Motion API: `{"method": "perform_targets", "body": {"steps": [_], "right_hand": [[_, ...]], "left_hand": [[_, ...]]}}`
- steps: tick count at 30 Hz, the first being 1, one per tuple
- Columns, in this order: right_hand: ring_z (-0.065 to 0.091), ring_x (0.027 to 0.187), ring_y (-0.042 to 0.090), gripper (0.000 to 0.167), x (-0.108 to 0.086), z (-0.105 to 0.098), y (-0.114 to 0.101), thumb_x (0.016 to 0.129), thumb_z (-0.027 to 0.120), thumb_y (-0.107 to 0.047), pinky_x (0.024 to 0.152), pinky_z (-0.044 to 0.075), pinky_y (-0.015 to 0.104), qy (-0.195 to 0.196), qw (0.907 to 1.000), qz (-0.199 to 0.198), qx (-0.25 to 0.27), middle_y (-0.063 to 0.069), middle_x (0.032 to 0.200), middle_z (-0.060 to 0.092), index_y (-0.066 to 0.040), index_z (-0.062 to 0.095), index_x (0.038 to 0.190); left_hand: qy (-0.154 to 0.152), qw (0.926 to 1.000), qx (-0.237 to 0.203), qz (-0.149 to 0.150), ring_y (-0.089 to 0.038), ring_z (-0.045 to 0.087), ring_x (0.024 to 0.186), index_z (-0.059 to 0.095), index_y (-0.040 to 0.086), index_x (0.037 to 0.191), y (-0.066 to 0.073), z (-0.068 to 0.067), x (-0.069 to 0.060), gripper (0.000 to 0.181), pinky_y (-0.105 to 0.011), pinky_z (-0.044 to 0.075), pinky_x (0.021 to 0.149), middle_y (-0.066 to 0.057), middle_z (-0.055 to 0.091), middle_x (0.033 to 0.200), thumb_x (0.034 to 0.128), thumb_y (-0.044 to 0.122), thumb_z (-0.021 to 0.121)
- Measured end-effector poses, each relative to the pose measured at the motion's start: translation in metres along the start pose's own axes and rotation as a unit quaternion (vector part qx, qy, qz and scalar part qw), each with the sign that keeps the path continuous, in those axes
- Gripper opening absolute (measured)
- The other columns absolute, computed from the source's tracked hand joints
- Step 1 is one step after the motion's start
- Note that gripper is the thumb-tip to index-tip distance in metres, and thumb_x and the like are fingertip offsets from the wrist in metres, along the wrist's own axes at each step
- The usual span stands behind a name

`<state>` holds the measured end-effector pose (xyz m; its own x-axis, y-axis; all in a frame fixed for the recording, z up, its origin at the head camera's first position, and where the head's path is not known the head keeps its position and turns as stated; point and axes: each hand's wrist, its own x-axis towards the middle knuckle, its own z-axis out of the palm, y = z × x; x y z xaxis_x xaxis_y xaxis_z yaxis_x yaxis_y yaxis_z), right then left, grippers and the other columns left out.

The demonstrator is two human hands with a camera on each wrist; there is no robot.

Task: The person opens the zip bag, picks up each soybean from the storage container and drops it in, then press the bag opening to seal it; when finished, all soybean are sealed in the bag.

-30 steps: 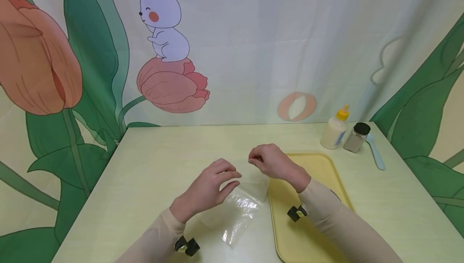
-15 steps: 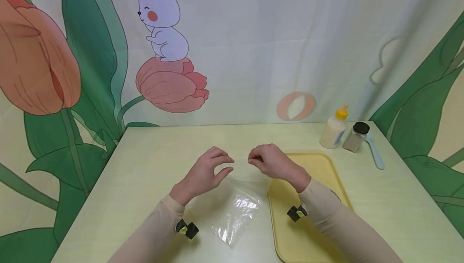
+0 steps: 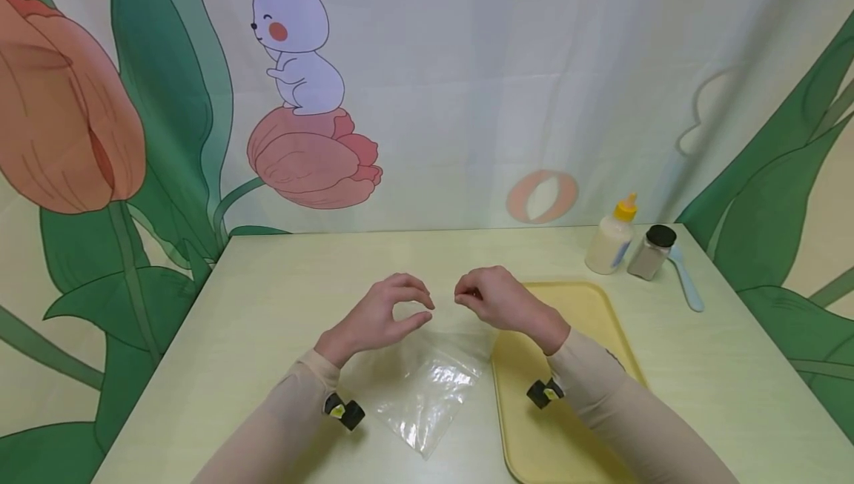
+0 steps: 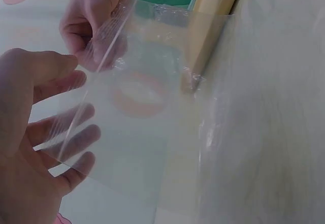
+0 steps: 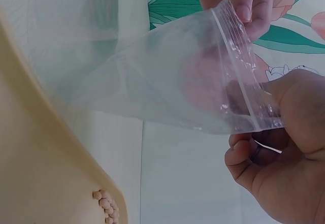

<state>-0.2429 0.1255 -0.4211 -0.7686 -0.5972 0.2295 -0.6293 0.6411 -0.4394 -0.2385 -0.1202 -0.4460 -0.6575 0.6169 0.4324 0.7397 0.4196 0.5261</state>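
Note:
A clear zip bag (image 3: 430, 388) (image 4: 147, 148) (image 5: 157, 76) hangs between the hands, its zip end at the top. The right hand (image 3: 503, 302) (image 5: 299, 142) pinches one corner of that end between thumb and curled fingers. At the opposite side is the left hand (image 3: 380, 317) (image 4: 30, 132), thumb and fingers apart in the head view. Through the clear film in the left wrist view, its spread fingers show behind the bag; whether they touch it is unclear.
A yellow tray (image 3: 499, 410) (image 5: 56, 132) lies beneath the right forearm, with several small beige balls (image 5: 105, 203) in one corner. Behind it stand a yellow-capped bottle (image 3: 610, 243) and a black-lidded jar (image 3: 650, 254), beside a light blue spoon (image 3: 687, 284).
The left hand has shifted left and slightly up from a second ago, with its fingers parted. More of the bag shows below it. The right hand has kept its pinch, nearly still.

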Motion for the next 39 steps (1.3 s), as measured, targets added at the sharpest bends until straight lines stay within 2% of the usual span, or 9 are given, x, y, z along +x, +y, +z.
{"method": "perform_targets", "body": {"steps": [6,10,15,20,25,33,39], "right_hand": [[0.056,0.067,0.005,0.006,0.001,0.001,0.001,0.091,0.068,-0.011,0.063,0.048,0.020,-0.002,1.0000,-0.002,0.009,-0.002,0.081,0.068,-0.009,0.073,0.089],[0.056,0.067,0.005,0.006,0.001,0.003,0.003,0.091,0.068,-0.011,0.063,0.049,0.020,-0.001,0.9999,-0.004,0.011,-0.002,0.081,0.068,-0.009,0.073,0.089],[0.056,0.068,0.005,0.007,0.000,0.003,0.003,0.091,0.068,-0.011,0.064,0.049,0.020,-0.002,0.9999,-0.007,0.011,-0.001,0.082,0.068,-0.008,0.073,0.090],[0.057,0.068,0.005,0.006,0.000,0.003,0.004,0.091,0.068,-0.012,0.064,0.049,0.020,0.002,0.9999,-0.012,0.004,-0.002,0.082,0.068,-0.009,0.073,0.090],[0.056,0.067,0.005,0.006,0.000,0.003,0.004,0.091,0.068,-0.012,0.063,0.048,0.020,0.003,0.9999,-0.016,0.002,-0.003,0.081,0.068,-0.010,0.073,0.089],[0.056,0.068,0.005,0.008,0.000,0.001,0.004,0.092,0.067,-0.016,0.063,0.048,0.021,0.003,0.9998,-0.002,0.022,-0.004,0.082,0.068,-0.011,0.074,0.091],[0.056,0.069,0.007,0.014,-0.001,-0.002,0.007,0.094,0.065,-0.022,0.064,0.049,0.023,0.017,0.9991,0.018,0.036,-0.005,0.083,0.068,-0.012,0.074,0.093]], "left_hand": [[-0.036,0.9993,-0.004,-0.007,-0.010,0.060,0.103,0.072,0.020,0.100,-0.004,0.003,0.001,0.011,-0.035,0.050,0.093,0.009,0.066,0.102,0.0918,0.023,0.066],[-0.040,0.9992,0.001,-0.010,-0.012,0.064,0.093,0.071,0.016,0.105,-0.005,0.004,0.002,0.016,-0.035,0.054,0.085,0.003,0.070,0.101,0.0929,0.023,0.064],[-0.045,0.9988,0.008,-0.020,-0.015,0.064,0.083,0.069,0.014,0.109,-0.004,0.005,0.001,0.021,-0.034,0.055,0.076,-0.003,0.071,0.101,0.0883,0.019,0.067],[-0.053,0.9981,0.013,-0.029,-0.013,0.062,0.079,0.068,0.016,0.112,-0.002,0.006,0.000,0.027,-0.029,0.054,0.072,-0.003,0.071,0.100,0.0849,0.019,0.070],[-0.060,0.9974,0.009,-0.039,-0.014,0.061,0.077,0.067,0.009,0.115,-0.001,0.008,-0.001,0.032,-0.025,0.052,0.069,-0.004,0.070,0.097,0.0843,0.019,0.071],[-0.045,0.9979,0.006,-0.047,-0.013,0.059,0.076,0.064,0.008,0.115,0.002,0.012,-0.006,0.035,-0.023,0.051,0.068,-0.008,0.067,0.095,0.0832,0.020,0.072],[-0.007,0.9981,0.004,-0.062,-0.009,0.055,0.071,0.063,0.009,0.114,0.003,0.015,-0.011,0.036,-0.021,0.051,0.065,-0.007,0.065,0.092,0.0820,0.021,0.073]]}}
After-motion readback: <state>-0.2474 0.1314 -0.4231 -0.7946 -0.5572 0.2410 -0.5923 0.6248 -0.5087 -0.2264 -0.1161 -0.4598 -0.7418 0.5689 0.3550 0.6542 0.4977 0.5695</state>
